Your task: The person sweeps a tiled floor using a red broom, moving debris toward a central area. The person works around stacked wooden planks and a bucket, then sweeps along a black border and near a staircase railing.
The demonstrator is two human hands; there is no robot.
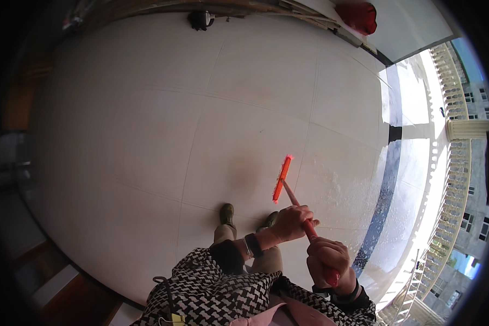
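Note:
A long-handled floor brush point(282, 178) with a narrow orange-red head and pinkish bristles rests on the pale tiled floor point(146, 136) in front of me. Its red handle slants down to the right, toward my body. My left hand point(292, 224) is wrapped round the handle partway along it. Closer to me, my right hand point(329, 258) grips the same handle near its end, and the red tip pokes out below the fingers. To the right of the brush the floor looks wet, with whitish foam or splashes point(334, 187).
My shoes point(227, 214) stand just left of the brush. A dark strip point(383, 209) crosses the floor at the right, before a sunlit balcony with a balustrade point(452, 185). Along the far wall are a small dark-and-white object point(201, 20) and a red bag-like thing point(357, 18).

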